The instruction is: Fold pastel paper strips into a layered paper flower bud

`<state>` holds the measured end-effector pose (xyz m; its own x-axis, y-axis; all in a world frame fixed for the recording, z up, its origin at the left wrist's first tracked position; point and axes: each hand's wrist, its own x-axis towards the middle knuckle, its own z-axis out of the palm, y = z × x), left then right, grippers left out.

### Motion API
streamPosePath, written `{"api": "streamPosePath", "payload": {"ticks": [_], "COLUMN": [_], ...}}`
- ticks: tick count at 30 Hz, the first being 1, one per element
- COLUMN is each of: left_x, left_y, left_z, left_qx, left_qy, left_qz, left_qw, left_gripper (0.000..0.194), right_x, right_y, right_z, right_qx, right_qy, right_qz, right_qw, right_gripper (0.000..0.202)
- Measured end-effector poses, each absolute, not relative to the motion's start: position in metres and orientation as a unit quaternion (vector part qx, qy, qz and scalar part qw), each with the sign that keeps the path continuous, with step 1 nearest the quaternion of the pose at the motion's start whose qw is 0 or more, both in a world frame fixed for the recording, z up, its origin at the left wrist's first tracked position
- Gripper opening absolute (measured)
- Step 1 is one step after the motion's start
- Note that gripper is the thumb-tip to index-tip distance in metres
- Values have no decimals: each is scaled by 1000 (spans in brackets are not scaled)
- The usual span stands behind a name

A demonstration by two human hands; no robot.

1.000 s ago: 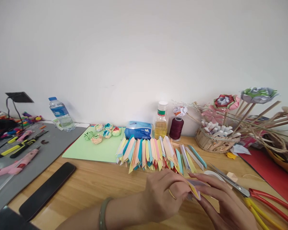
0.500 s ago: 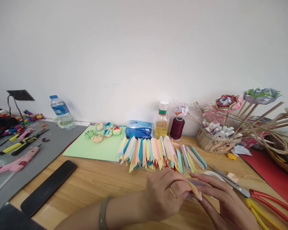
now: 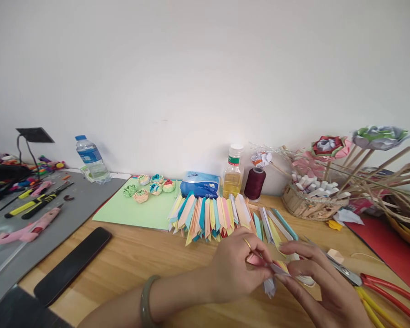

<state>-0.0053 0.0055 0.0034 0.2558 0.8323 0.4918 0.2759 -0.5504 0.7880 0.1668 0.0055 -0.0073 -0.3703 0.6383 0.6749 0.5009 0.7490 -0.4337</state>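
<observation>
Low at the right of the head view, both hands meet around a small bundle of folded paper [image 3: 269, 287] in pale lilac, pink and yellow. My left hand [image 3: 237, 266], with a ring and a green bangle on the wrist, pinches the bundle from the left. Thumb and fingers of my right hand [image 3: 328, 284] grip its right end; some of the paper is hidden by the fingers. Just behind the hands lies a row of folded paper strips [image 3: 208, 216] in many colours. Scissors [image 3: 345, 273] with red handles rest beside my right hand.
A black phone [image 3: 73, 266] lies at the left. Paper flowers [image 3: 155, 188] sit on a green sheet [image 3: 133, 214]. A tissue pack [image 3: 201, 184], an oil-coloured bottle [image 3: 233, 175], a thread spool [image 3: 255, 183] and a basket [image 3: 314, 205] line the wall. A glue gun [image 3: 29, 230] lies far left.
The paper bundle has turned in my fingers, so a lilac end now hangs below and a pink part shows. My left hand has rotated slightly, and the view has shifted a little.
</observation>
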Motion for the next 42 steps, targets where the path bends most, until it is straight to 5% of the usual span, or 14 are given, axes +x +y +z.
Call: {"api": "streamPosePath", "payload": {"ticks": [5,9,20,42], "left_x": [-6,-3,-7,0], "left_y": [6,4,13,9], "left_z": [14,11,13,10], "left_qx": [605,512,445,405], "left_qy": [387,366,391,415], "left_qz": [415,410,378,403], "left_qw": [558,660,711,708], "left_gripper": [22,36,29,30], "right_x": [161,160,162,159], "right_y": [3,2,8,0], "right_z": [2,7,9,-1], "right_qx": [-359,-390,-428,-432], "right_qy": [-796,-759,-697,-761], "right_qz": [216,306,455,307], "right_qw": [436,421,352,373], "right_gripper": [14,17,16,12]}}
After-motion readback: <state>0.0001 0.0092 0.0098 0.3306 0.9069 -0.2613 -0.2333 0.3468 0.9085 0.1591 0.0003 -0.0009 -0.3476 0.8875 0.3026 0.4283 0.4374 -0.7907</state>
